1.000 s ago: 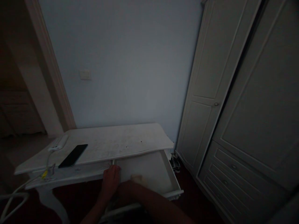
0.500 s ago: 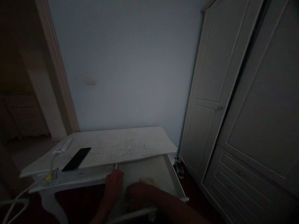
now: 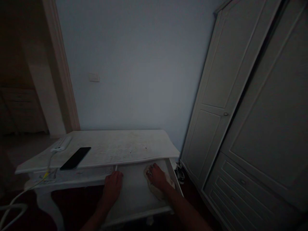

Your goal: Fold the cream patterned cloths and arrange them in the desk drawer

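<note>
A white drawer (image 3: 132, 184) is pulled out from a white table (image 3: 120, 144) with a worn, stained top. My left hand (image 3: 113, 185) is closed over the drawer's left side wall, close to the tabletop's front edge. Inside the drawer, towards its right side, my right hand (image 3: 157, 177) presses a pale cloth (image 3: 154, 191) against the bottom. The fingers are bent on the cloth, and part of it spreads out beneath the palm and wrist.
A black phone (image 3: 75, 158) and a white power strip (image 3: 62, 144) lie on the table's left part, with a white cable (image 3: 26, 191) hanging off. Dark shoes (image 3: 180, 175) sit on the floor between the table and a tall white wardrobe (image 3: 211, 128).
My right hand, blurred over the drawer's front left area before, has moved right and farther in with the cloth. My left hand keeps its hold on the side wall. The view has shifted slightly.
</note>
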A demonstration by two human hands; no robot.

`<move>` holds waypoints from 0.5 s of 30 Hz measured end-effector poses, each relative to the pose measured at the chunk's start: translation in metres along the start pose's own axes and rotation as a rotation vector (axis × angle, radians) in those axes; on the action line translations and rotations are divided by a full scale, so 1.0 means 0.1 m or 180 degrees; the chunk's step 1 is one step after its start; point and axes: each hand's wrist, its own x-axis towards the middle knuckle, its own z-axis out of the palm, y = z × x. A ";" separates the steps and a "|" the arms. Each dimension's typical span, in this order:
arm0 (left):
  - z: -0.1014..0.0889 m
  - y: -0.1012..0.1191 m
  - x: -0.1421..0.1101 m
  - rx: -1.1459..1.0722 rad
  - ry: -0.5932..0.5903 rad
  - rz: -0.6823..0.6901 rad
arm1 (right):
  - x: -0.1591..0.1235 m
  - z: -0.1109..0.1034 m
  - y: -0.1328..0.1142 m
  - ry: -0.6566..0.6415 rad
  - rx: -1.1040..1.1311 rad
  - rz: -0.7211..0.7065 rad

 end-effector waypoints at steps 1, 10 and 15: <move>0.00 0.00 0.00 -0.0001 -0.0033 -0.0029 | 0.02 0.02 -0.06 0.0029 0.0003 0.0045; 0.03 -0.03 -0.01 0.0079 0.0010 0.0107 | 0.24 0.30 -0.93 -0.0068 0.0028 -0.0442; 0.06 -0.02 0.01 -0.0064 0.0041 0.0037 | 0.19 0.54 -1.43 -0.0317 0.0050 -0.1107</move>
